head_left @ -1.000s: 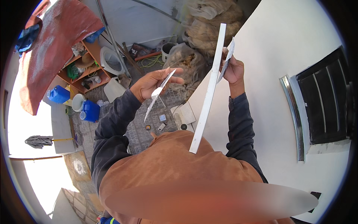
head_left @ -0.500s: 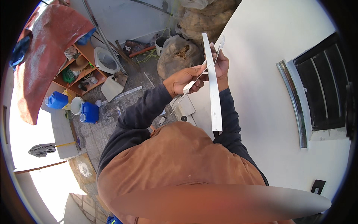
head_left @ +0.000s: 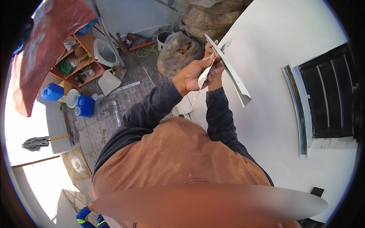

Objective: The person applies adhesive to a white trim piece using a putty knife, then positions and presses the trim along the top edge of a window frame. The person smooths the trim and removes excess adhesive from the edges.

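Note:
Both of my hands are together in front of my chest, near the white wall. A long, narrow white strip (head_left: 232,74), creased along its length, slants across them. My right hand (head_left: 216,74) is behind the strip, with its fingers wrapped around it; part of that hand is hidden. Beside it, my left hand (head_left: 188,77) pinches a thin, ragged white piece (head_left: 203,77), from which a narrow sliver hangs down. Another crumpled whitish end (head_left: 226,44) sticks out past the fingers. Whether these thin pieces join the strip, I cannot tell.
On the right, the white wall (head_left: 262,125) has a dark window (head_left: 327,91) and a metal profile (head_left: 296,110). Stuffed sacks (head_left: 178,55), an orange shelf (head_left: 85,49), a blue jug (head_left: 85,105) and a bucket (head_left: 72,98) stand left. Another person's blue sleeve (head_left: 83,217) shows lower left.
The long strip has tilted, its near end swinging right and away from my chest. My left hand has shifted right, closer to the right hand. A person's sleeve has appeared at lower left.

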Demonstrator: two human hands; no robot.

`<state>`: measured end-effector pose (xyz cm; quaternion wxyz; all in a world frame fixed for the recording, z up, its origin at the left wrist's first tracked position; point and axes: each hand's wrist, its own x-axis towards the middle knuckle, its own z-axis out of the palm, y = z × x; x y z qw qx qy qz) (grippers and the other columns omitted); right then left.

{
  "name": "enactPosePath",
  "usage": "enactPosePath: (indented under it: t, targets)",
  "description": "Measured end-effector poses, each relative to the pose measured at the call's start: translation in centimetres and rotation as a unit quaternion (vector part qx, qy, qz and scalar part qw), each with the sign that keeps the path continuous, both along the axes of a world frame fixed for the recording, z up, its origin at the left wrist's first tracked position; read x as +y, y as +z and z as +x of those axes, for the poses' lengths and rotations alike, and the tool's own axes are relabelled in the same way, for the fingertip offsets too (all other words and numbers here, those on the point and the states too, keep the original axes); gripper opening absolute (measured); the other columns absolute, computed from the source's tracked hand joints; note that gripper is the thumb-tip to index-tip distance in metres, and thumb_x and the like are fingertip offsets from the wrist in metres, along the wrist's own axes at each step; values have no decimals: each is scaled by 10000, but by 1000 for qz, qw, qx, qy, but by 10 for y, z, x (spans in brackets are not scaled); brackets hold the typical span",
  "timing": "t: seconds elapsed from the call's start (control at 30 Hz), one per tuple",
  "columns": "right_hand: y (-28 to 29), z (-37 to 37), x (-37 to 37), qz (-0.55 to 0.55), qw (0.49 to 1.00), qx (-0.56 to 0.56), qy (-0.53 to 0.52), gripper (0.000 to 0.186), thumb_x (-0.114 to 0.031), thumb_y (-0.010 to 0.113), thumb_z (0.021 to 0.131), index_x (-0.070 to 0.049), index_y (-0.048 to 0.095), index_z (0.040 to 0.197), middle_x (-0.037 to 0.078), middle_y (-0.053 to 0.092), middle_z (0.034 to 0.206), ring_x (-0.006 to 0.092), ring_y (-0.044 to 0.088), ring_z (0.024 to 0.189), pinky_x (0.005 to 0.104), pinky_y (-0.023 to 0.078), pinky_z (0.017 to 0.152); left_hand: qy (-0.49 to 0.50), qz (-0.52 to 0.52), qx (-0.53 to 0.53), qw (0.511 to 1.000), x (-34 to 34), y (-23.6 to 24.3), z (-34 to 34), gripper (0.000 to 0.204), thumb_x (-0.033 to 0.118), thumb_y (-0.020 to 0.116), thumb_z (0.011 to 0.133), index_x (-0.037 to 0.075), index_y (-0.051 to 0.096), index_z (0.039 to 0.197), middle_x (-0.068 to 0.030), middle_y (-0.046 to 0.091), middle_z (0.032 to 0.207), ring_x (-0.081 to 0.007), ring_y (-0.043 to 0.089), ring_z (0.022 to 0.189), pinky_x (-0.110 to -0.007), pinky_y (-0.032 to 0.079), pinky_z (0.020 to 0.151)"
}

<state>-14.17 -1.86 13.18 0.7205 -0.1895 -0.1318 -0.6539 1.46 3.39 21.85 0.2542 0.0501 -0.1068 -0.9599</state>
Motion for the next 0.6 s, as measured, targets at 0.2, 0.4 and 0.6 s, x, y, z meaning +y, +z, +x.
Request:
enactPosePath:
  t: [0.2,0.4,0.6]
  targets:
    - [-8,-16,-20,50,999,-19,7,443,-324,498,1029,-22,571,1344,89,621,1045,212,571,775,386,494,913,-33,-40,136,989,-4,15,11,199,167,578,1013,65,672,1156,-45,636,970,-110,643,627,-232,560,509]
    - [25,18,4,123,905,199,-354,296,-265,533,1001,-36,602,1176,51,607,987,148,546,853,276,489,861,-46,-19,96,994,14,32,11,287,161,510,1042,84,611,1299,-82,633,1081,-60,614,603,-200,573,508]
    - [28,13,23,-81,981,-86,152,429,-164,512,956,-45,466,1365,105,483,1310,179,437,1182,257,397,994,-37,-40,113,992,19,39,10,406,164,504,1040,97,484,1440,-139,628,1257,-50,628,635,-195,582,514]
